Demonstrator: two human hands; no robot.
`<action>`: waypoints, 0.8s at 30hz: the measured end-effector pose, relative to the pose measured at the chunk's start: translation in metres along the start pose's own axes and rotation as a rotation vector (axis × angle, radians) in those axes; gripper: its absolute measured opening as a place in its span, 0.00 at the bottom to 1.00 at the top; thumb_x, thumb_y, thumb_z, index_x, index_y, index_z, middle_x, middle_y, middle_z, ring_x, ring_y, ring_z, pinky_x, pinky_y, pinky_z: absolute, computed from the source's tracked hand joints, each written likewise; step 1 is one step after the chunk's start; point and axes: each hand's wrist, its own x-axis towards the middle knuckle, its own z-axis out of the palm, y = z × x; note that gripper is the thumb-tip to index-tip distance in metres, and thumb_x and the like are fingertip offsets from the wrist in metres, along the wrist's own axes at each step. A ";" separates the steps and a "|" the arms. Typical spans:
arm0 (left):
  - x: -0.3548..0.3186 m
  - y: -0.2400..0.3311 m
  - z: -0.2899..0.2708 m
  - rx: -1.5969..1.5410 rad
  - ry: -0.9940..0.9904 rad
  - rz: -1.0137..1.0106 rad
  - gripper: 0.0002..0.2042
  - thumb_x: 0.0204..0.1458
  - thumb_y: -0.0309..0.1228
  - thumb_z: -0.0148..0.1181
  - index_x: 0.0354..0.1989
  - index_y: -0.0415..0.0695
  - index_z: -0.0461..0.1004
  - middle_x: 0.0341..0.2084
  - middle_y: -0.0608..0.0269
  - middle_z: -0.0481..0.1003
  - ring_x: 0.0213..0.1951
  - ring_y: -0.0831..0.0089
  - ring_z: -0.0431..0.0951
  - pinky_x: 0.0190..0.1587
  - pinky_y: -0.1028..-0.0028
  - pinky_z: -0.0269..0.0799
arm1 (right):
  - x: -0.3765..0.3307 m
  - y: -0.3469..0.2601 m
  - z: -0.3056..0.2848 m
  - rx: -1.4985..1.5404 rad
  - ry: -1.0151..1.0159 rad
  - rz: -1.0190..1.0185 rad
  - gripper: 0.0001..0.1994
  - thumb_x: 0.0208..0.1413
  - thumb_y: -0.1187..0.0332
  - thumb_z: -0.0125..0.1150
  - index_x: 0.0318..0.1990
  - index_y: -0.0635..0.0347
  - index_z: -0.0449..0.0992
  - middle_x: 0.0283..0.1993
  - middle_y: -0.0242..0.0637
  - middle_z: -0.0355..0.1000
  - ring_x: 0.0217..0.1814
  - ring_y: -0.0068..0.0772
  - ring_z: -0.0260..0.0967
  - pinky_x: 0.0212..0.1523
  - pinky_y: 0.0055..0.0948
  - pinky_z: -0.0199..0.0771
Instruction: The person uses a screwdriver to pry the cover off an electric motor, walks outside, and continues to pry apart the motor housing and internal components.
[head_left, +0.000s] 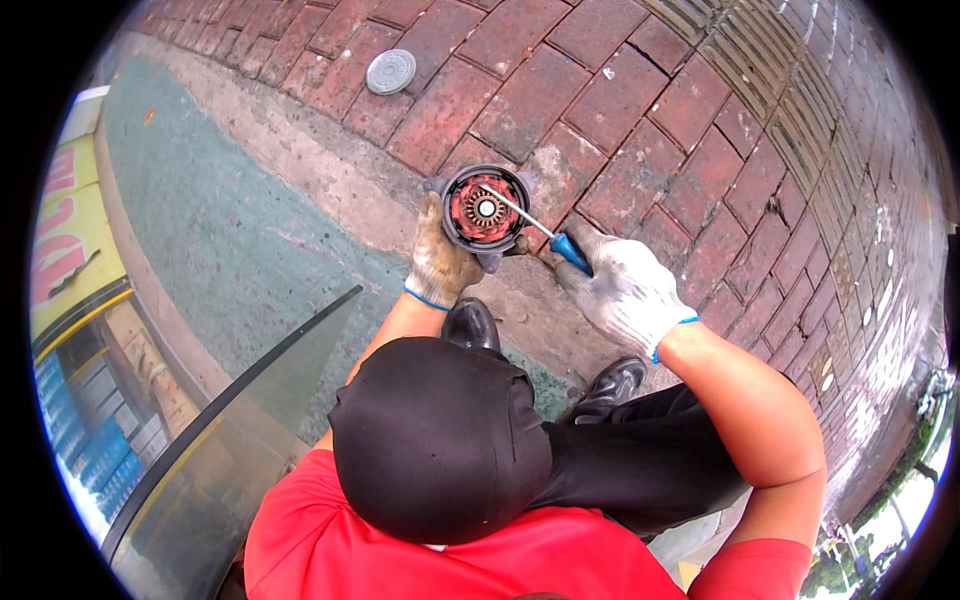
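A round grey casing [447, 205] is held up over the paving, just far of the black shoes [472, 325], its open face turned upward. Inside this cup-like shell sits a red ring [464, 226] with dark pieces around its rim, and within that a circle of copper-coloured teeth [474, 215] surrounds a pale round centre. The left grip [445, 262], in a soiled glove, is closed around the casing's left and near side. The right grip [628, 290], in a whiter glove, pinches the blue handle of a screwdriver [573, 253] from the right. Its thin shaft reaches across the casing's opening, the tip over the far part of the insides; whether it touches them I cannot tell.

Beyond, to the far left, a grey disc [390, 72] lies on the red bricks [520, 110]. Left of the casing run a pale concrete strip [290, 150] and green ground [200, 190]. A glass panel [255, 430] stands at near left.
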 end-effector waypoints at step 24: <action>0.001 -0.001 0.004 0.030 0.011 -0.039 0.43 0.56 0.67 0.58 0.69 0.42 0.66 0.63 0.45 0.72 0.61 0.43 0.75 0.56 0.40 0.79 | 0.010 0.017 0.017 -0.160 0.103 -0.115 0.15 0.65 0.60 0.58 0.50 0.62 0.74 0.37 0.52 0.77 0.41 0.59 0.78 0.41 0.53 0.76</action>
